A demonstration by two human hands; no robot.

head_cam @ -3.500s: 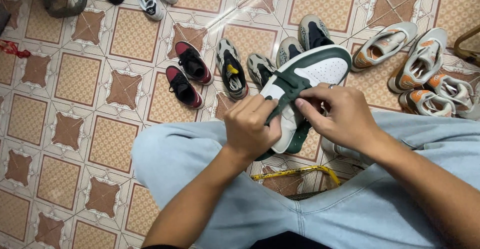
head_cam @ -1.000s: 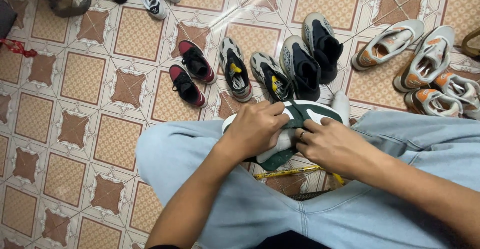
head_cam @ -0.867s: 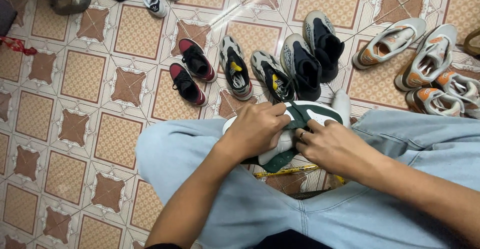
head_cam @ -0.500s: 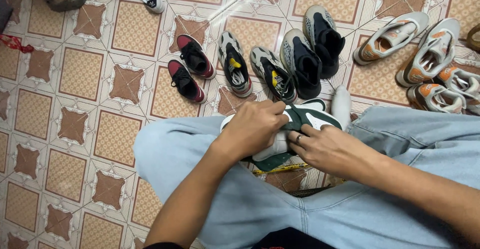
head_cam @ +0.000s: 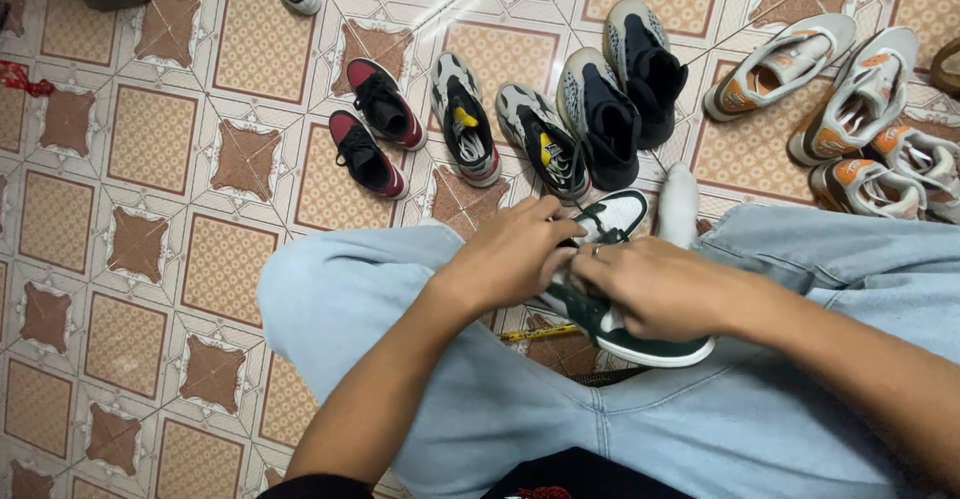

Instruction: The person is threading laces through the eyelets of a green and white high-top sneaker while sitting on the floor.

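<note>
A dark green and white sneaker [head_cam: 622, 221] rests between my knees, its toe pointing away from me and its white sole edge toward me. My left hand [head_cam: 513, 254] lies on the shoe's left side with fingers curled over its laces. From the right, my right hand [head_cam: 652, 286] covers the heel half and pinches at the lacing. Both hands hide most of the upper. My legs in pale blue jeans [head_cam: 370, 289] frame the shoe.
Pairs of shoes line the tiled floor ahead: red and black [head_cam: 370, 124], grey with yellow [head_cam: 505, 134], black and grey high-tops [head_cam: 620, 89], orange and white [head_cam: 850, 109]. A white sock foot [head_cam: 679, 204] and a yellow strip [head_cam: 540, 333] lie close by.
The sneaker has come down from chest height to rest between my knees, turning from sole-up to upper-up. Both hands stayed on it and moved lower with it.
</note>
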